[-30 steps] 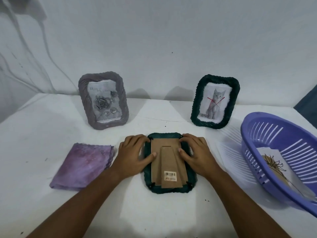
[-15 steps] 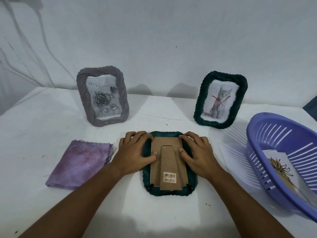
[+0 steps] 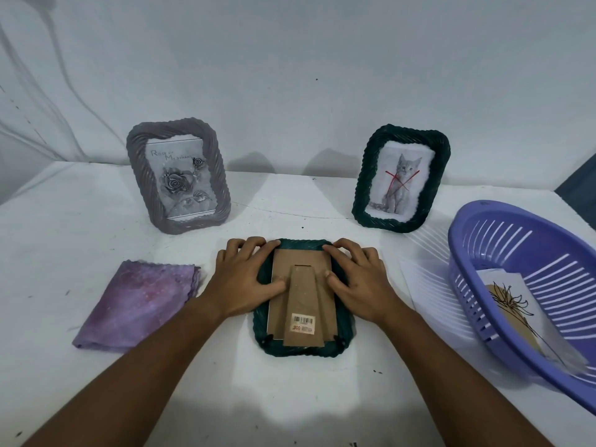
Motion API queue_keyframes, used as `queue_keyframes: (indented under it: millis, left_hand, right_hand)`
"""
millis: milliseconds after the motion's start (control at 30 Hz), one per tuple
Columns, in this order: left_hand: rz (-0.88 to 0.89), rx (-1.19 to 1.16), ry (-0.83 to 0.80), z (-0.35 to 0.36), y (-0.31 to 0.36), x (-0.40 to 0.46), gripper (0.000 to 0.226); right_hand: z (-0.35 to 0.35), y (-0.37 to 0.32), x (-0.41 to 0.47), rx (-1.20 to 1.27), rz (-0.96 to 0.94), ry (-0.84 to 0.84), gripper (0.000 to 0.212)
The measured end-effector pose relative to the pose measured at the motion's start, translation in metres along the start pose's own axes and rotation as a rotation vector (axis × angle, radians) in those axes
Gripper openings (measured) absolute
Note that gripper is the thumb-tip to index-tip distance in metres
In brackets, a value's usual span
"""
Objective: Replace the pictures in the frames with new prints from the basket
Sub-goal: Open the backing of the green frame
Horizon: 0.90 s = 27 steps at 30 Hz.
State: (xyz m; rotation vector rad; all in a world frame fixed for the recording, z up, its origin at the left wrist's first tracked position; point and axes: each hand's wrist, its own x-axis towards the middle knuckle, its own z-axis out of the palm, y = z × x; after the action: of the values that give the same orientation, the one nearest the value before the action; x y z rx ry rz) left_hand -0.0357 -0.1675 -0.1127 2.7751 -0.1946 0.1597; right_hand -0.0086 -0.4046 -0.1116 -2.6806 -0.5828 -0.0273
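Dark green braided-rim picture frame (image 3: 303,348) lies face down mid-table, brown cardboard backing (image 3: 300,285) up. Left hand (image 3: 248,279) and right hand (image 3: 358,282) press flat on it, fingers spread, thumbs beside the stand. Purple slotted plastic basket (image 3: 516,240) holds prints (image 3: 512,304) at right.

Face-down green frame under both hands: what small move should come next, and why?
Probably lift the cardboard backing out of the face-down green frame. The left hand and right hand rest on it with thumbs beside the stand, its top corners look free of clips, and the new print waits in the basket.
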Motion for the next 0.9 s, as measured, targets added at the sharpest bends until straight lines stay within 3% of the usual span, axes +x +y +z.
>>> queue_keyframes:
  millis: [133, 267, 367, 500, 667, 900]
  left_hand:
    - [-0.002, 0.021, 0.012, 0.000, 0.002, -0.004, 0.084]
    - [-0.023, -0.127, 0.040, -0.005, 0.003, -0.014, 0.078]
    - [0.044, -0.282, 0.141, -0.010, 0.005, -0.043, 0.060]
    - [0.207, -0.355, 0.188, -0.013, 0.004, -0.080, 0.033]
    - [0.307, -0.373, 0.146, -0.010, 0.006, -0.090, 0.036]
    - [0.345, -0.374, 0.139, -0.008, 0.006, -0.092, 0.039]
  right_hand:
    - [-0.002, 0.001, -0.001, 0.024, 0.001, -0.027, 0.069]
    - [-0.006, 0.000, -0.003, 0.144, 0.017, -0.040, 0.047]
    - [-0.009, -0.001, -0.025, 0.293, -0.003, 0.098, 0.037]
    - [-0.010, 0.004, -0.069, 0.267, -0.180, 0.173, 0.031]
    - [-0.011, 0.002, -0.084, 0.218, -0.333, 0.086, 0.035]
    - [-0.008, 0.002, -0.089, 0.194, -0.468, 0.160, 0.038]
